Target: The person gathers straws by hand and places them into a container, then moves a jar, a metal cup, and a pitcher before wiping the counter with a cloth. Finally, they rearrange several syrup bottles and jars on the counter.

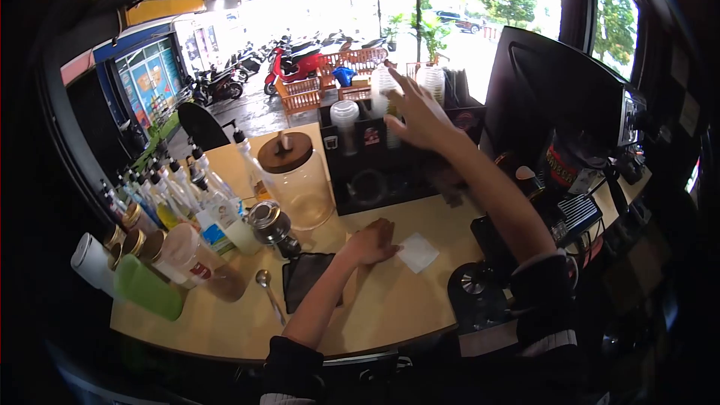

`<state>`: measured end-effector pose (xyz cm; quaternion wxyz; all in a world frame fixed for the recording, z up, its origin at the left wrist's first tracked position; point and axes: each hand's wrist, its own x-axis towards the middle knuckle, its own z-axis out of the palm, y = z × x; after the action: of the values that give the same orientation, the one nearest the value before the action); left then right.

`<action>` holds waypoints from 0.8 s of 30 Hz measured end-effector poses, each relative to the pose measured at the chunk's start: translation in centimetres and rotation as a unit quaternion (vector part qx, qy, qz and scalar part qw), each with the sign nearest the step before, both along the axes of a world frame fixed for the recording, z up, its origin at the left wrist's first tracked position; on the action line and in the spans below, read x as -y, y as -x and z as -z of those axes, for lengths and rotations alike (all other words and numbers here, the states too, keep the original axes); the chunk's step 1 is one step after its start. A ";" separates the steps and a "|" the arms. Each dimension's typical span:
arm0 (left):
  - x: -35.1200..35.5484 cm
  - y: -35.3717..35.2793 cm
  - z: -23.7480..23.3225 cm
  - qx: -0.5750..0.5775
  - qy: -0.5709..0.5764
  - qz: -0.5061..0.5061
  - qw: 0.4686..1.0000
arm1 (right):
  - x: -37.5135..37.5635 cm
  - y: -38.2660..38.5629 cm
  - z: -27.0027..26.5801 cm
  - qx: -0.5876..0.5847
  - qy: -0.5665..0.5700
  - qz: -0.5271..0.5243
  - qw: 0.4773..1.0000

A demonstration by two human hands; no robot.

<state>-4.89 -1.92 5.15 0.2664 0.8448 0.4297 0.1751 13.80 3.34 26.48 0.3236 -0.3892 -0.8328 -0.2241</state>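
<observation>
My right hand (pixel 424 118) is stretched out over the black cup holder (pixel 405 169) at the counter's back, fingers spread and slightly blurred, holding nothing visible. It is close to the stacks of clear plastic cups; one stack (pixel 382 90) is partly behind the fingers, another stack (pixel 431 81) stands just beyond. A further stack of clear cups (pixel 345 116) is to the left. My left hand (pixel 370 244) rests on the wooden counter (pixel 375 300) with its fingers curled in and nothing visible in them. Beside it lies a white paper napkin (pixel 418 253).
Left of my left hand are a black mat (pixel 304 277), a spoon (pixel 268 292), a portafilter (pixel 271 226) and a wooden-lidded glass jar (pixel 304 187). Pump bottles (pixel 217 217) and canisters crowd the left side. A monitor (pixel 562 97) and a black grinder-like machine (pixel 474 285) stand at right.
</observation>
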 end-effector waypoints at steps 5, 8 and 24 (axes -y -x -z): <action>6.7 4.7 -2.0 0.031 -0.084 0.009 0.996 | 8.8 3.6 7.2 -0.054 0.169 -0.037 0.984; 10.4 8.2 -2.4 0.047 -0.068 -0.026 0.996 | 11.6 3.7 14.0 -0.008 0.289 -0.021 0.957; 18.2 16.5 3.3 0.167 -0.206 -0.273 0.925 | 14.1 13.9 27.1 -0.060 0.331 0.023 0.941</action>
<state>-21.41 -20.12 1.83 0.0962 0.6898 0.5469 0.4646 -0.09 -10.75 -0.60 0.2202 -0.5059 -0.8301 0.0806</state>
